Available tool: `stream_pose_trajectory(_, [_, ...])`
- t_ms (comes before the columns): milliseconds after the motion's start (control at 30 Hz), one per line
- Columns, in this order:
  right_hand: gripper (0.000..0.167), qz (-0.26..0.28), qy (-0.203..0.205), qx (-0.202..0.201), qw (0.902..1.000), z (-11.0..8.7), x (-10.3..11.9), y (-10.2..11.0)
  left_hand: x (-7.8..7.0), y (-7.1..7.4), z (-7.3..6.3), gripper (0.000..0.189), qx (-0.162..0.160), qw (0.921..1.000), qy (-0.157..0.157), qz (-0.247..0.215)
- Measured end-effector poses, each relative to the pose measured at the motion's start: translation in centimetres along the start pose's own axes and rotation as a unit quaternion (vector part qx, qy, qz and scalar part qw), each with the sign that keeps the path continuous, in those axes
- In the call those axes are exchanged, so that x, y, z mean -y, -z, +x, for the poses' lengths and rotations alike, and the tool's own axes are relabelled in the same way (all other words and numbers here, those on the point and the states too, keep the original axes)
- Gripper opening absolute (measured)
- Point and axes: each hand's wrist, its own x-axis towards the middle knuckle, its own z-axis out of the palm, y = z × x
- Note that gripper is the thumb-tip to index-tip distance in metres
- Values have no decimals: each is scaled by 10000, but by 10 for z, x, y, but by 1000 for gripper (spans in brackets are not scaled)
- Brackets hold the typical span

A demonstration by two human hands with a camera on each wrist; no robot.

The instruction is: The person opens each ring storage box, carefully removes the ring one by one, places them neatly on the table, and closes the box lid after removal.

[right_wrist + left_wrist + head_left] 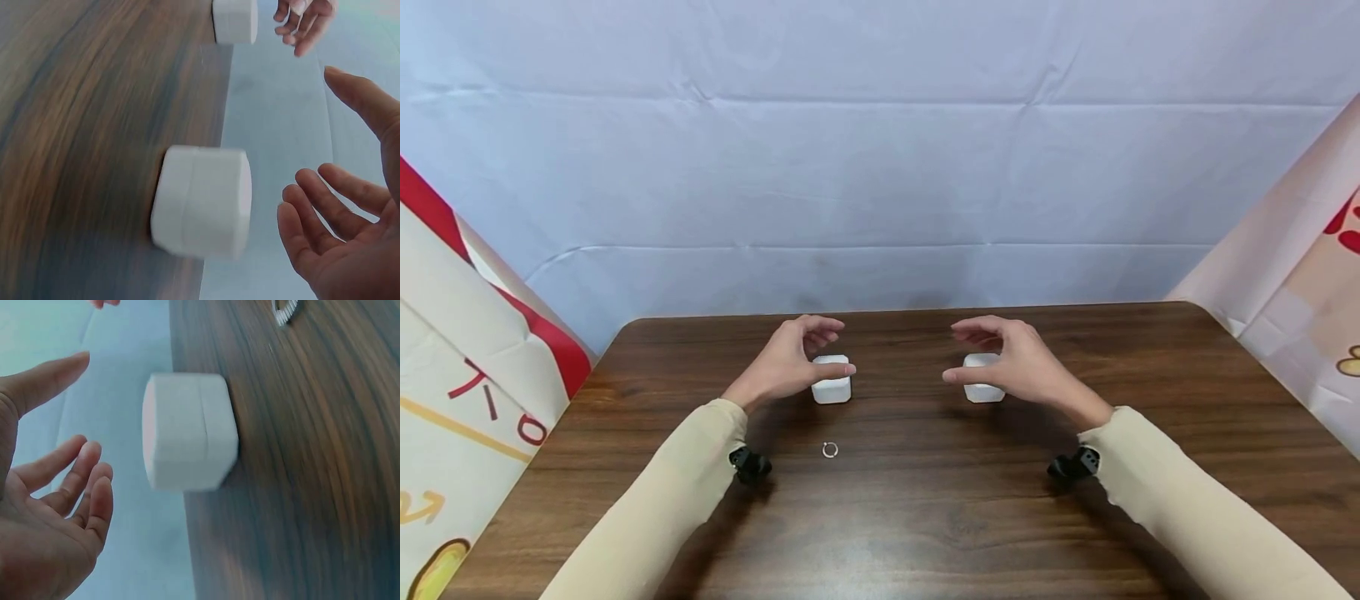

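Two small white boxes with rounded corners sit apart on the brown wooden table (895,517). My left hand (786,358) hovers over the left white box (832,391), thumb and fingers spread apart. In the left wrist view, a gap separates this hand (56,487) from the box (181,434), which has a seam around its side. Over the right white box (984,392) hovers my right hand (1015,358), also with fingers apart. The right wrist view shows that box (203,203) untouched beside the hand (350,219). Nearer to me lies a small silvery ring (830,457).
A pale creased cloth (880,183) hangs behind the table's far edge. Printed cloth with red and yellow marks (467,400) hangs at the left, and another printed sheet (1307,292) at the right. Dark devices (749,465) are strapped at both wrists.
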Motion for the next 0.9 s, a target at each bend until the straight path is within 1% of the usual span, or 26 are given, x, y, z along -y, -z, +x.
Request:
stream_pose_trajectory(133, [61,-8,-61,-183,9998,-9,-10,12,-9,-9,1,55,58,9998,-72,-163])
stream_pose_trajectory(200, [60,15,-109,-222,9997,-14,-15,17,-13,-13,2,55,78,9997,-145,-162])
stream_pose_trajectory(333, [60,-19,-249,-208,9995,-23,-28,22,-22,-23,5,53,122,9994,-245,-227])
stream_pose_trajectory(467, [62,-23,-414,-146,9990,-30,-41,27,-29,-35,8,52,222,9984,-417,-305])
stream_pose_trajectory(567, [66,-84,-487,-29,9988,-34,-50,30,-34,-45,12,51,318,9972,-612,-296])
stream_pose_trajectory(633, [69,-153,-503,93,9986,-35,-56,32,-36,-51,14,50,393,9965,-671,-298])
stream_pose_trajectory(767, [73,-367,-627,376,9967,-36,-64,33,-41,-64,18,51,543,9961,-649,-243])
stream_pose_trajectory(900, [74,-569,-665,597,9944,-35,-69,32,-44,-73,22,51,660,9956,-616,-238])
